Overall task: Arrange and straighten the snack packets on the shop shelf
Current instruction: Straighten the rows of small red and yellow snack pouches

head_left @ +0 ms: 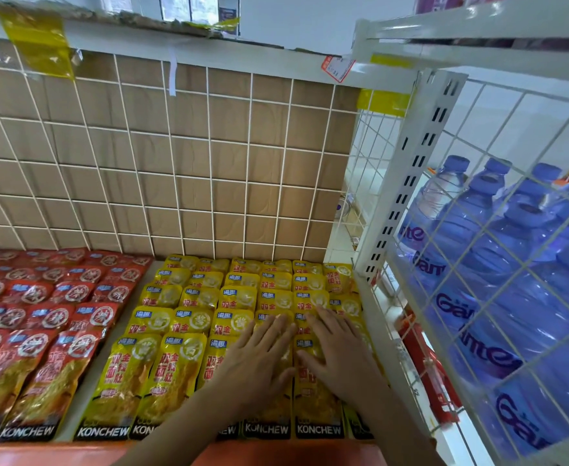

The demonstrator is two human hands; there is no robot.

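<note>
Yellow snack packets [189, 334] lie in overlapping rows on the right half of the white shelf [88, 391]. Red snack packets [37, 317] fill the left half in similar rows. My left hand [259, 358] lies flat, fingers straight, on the yellow packets in the front rows. Beside it, my right hand [336, 351] presses flat on the neighbouring yellow column, fingers spread. Both hands hide parts of the packets beneath them.
A white wire grid over brown cardboard [175, 163] backs the shelf. A perforated white upright [407, 176] and wire side panel [498, 264] close the right side, with blue water bottles [498, 250] behind. Another shelf edge [175, 38] hangs overhead.
</note>
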